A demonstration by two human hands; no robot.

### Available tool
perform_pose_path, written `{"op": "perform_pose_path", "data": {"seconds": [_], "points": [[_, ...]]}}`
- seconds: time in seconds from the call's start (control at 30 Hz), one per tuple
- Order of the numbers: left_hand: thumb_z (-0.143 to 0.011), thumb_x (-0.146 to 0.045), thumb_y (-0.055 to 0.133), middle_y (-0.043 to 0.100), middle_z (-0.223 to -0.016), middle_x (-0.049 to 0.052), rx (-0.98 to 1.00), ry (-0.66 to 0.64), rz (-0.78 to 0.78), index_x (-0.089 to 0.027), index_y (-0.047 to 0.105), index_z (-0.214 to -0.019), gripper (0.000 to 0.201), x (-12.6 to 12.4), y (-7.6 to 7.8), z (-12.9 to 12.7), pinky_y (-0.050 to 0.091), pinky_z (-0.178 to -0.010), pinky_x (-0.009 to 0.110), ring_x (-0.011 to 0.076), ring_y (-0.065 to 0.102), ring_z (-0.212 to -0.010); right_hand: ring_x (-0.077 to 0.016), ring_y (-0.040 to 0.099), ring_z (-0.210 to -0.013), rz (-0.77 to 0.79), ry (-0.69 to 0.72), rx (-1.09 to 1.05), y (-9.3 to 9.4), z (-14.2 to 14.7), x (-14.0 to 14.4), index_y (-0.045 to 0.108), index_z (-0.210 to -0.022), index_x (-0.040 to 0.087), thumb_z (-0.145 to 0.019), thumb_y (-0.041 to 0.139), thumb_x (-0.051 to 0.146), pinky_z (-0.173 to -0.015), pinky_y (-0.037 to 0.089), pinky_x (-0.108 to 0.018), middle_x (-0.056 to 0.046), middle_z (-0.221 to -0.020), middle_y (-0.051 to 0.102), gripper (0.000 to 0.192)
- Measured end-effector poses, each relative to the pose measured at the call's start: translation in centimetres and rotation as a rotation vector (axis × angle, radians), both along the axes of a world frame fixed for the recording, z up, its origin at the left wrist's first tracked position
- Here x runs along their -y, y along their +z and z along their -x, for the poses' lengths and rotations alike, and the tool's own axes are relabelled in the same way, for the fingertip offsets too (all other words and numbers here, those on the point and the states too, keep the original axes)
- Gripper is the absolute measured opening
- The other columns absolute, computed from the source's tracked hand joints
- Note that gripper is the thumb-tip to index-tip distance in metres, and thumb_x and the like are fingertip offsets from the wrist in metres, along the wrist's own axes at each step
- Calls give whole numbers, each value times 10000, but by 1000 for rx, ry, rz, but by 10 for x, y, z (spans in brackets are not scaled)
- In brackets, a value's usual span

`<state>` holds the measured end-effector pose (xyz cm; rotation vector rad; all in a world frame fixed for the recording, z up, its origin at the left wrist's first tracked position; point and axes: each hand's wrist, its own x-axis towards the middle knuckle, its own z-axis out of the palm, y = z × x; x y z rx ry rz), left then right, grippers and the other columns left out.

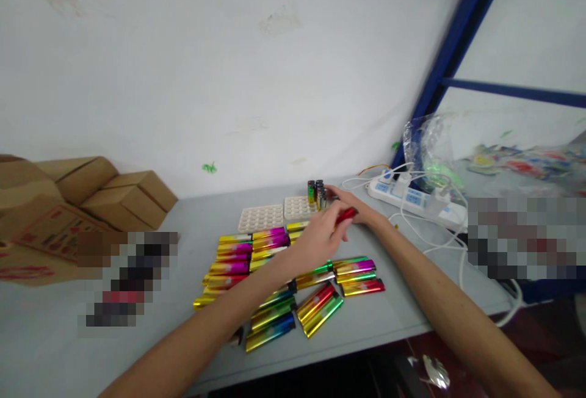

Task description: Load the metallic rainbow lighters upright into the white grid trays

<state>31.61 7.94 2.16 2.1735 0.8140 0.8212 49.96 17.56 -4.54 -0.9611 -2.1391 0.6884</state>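
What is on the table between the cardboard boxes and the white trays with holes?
Nothing: in the head view, the grey table is bare between the cardboard boxes and the white trays. The shiny lighters lie nearer the camera.

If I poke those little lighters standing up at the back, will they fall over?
Probably yes. The standing lighters are tall and narrow, so a nudge would likely tip them, maybe into each other, since they stand close together. The lighters lying flat look flat-sided and glossy, so they would more likely slide than roll on the smooth table.

Packing workshop: lighters (pixel 315 306) in rows, cardboard boxes (pixel 128 199), worktable (pixel 394 318)
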Motion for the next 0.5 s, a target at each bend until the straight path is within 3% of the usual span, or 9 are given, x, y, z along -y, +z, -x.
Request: {"op": "perform_pose_path", "data": {"seconds": [0.13, 0.3, 0.4, 0.5], "points": [[-975, -419, 492, 542, -748, -33, 279, 34, 271, -220, 470, -1149, 266, -10, 12, 30, 423, -573, 233, 102, 499, -598, -271, 642, -1038, -7, -37, 18, 5, 3, 5, 456, -1421, 185, -730, 790, 334, -904, 521, -418, -119, -1232, 666, 782], [-941, -520, 501, 363, -633, -62, 438, 102, 530, -177, 535, -872, 352, -9, 13, 68, 268, -452, 197, 67, 314, -502, -281, 619, -1092, 52, -66, 38, 6, 6, 8, 434, -1438, 198, -721, 821, 413, -912, 521, -431, -125, -1268, 638, 843], [-923, -550, 503, 312, -567, -76, 463, 200, 545, -190, 446, -725, 415, -3, 5, 83, 205, -432, 211, 65, 250, -467, -295, 613, -1121, 62, -87, 61, 5, 5, 8, 423, -1451, 191, -717, 827, 421, -940, 515, -451, -135, -1282, 630, 868], [-906, -553, 515, 302, -541, -72, 386, 327, 397, -197, 395, -644, 458, 2, -2, 91, 212, -446, 231, 74, 262, -473, -305, 611, -1135, 69, -101, 81, 6, 3, 9, 435, -1443, 202, -724, 822, 428, -954, 512, -469, -133, -1307, 622, 848]]}}
